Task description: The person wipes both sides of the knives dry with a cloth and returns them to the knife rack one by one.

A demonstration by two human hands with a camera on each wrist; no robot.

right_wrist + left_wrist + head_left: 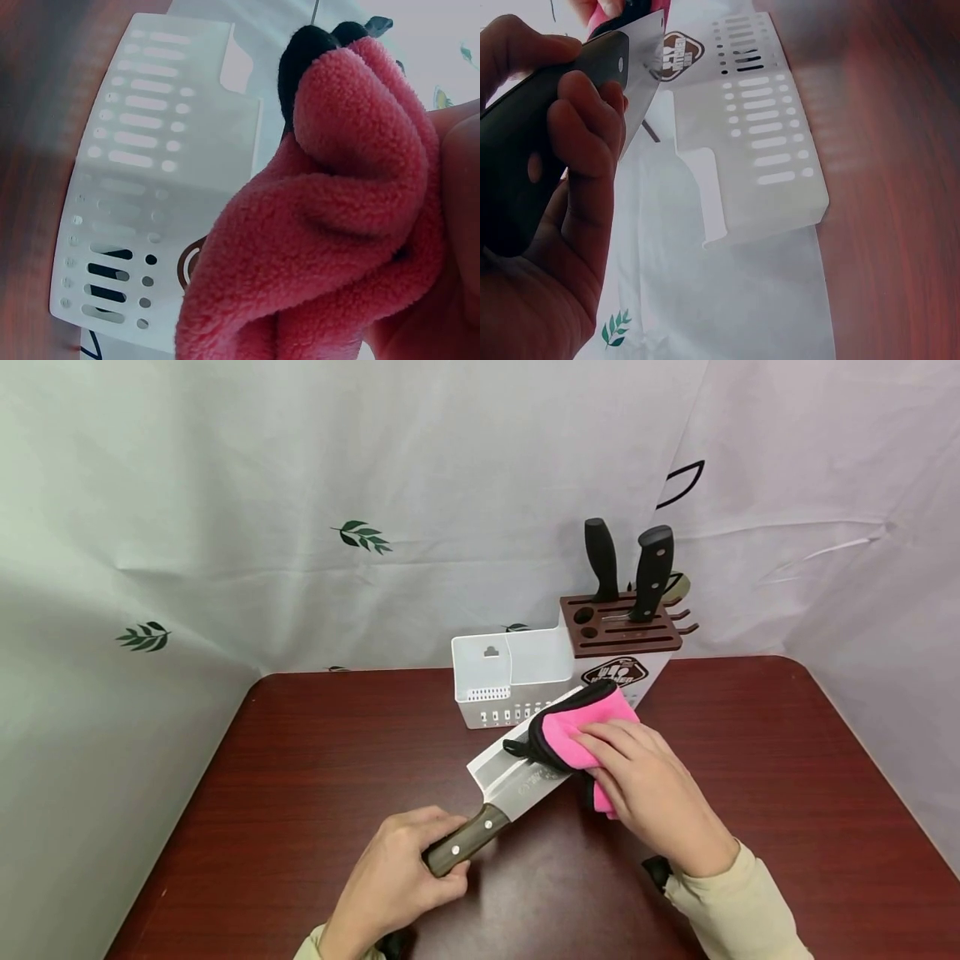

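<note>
My left hand grips the dark wooden handle of a cleaver, whose broad steel blade slants up to the right above the table. In the left wrist view the fingers curl round that handle. A folded pink cloth with black edging lies over the far part of the blade, hiding its tip. My right hand holds this cloth, fingers bent over its upper side. Close up in the right wrist view, the fluffy cloth is bunched and covers most of the hand and all of the blade.
Behind the blade stands a white knife holder with slotted walls and a brown slotted top. Two black-handled knives stand in it, and brown hooks stick out at its right. A pale curtain hangs behind the dark red table.
</note>
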